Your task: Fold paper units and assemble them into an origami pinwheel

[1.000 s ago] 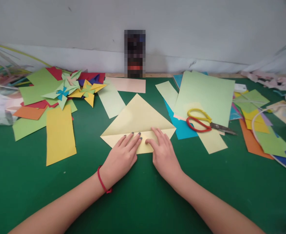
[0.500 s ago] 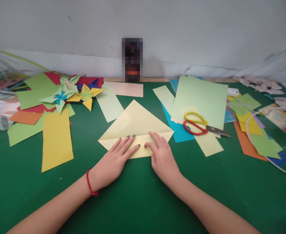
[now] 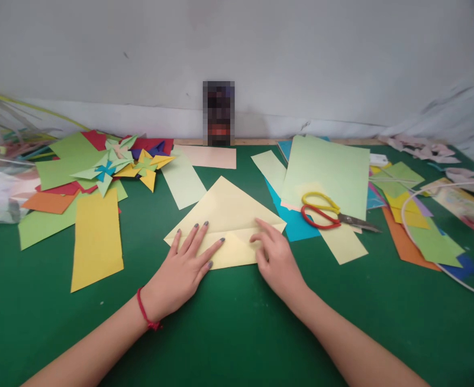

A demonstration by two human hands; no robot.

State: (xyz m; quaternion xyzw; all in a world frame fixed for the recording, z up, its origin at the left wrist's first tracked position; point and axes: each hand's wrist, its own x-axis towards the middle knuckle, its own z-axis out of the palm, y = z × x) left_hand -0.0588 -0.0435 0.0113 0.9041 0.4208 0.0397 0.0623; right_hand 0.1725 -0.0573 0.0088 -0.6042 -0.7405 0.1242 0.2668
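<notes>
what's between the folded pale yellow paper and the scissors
In the head view, a blue sheet lies between the folded pale yellow paper and the scissors.

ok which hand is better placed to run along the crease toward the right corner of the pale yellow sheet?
Probably right hand: it lies nearest that corner, while left hand lies flat on the folded yellow paper.

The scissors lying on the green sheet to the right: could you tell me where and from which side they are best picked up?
Take the scissors by the yellow and red loops, coming from above on their left. They lie flat, loops toward the folded paper, blades pointing right, nearest the right hand.
</notes>
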